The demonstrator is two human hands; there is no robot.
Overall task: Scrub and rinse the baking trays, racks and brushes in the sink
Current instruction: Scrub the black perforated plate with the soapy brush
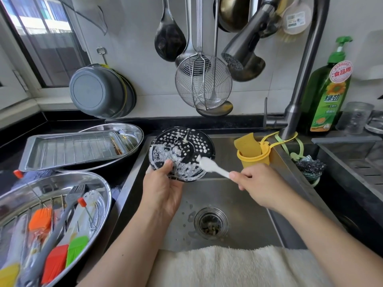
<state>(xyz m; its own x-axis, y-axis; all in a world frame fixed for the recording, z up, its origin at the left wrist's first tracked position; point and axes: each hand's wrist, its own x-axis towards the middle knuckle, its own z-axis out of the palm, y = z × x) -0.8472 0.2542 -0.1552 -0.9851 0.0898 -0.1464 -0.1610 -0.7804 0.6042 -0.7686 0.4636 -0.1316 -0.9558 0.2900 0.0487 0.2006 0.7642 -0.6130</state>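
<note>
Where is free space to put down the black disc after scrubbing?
The sink floor around the drain is bare. The left counter is crowded: rack tray and brush tray. The sponge cup fills the sink's right corner.

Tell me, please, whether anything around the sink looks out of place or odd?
Mostly routine. The sink strainer holds dark food scraps, and the rectangular tray on the counter shows brown baked-on residue at its right end.
</note>
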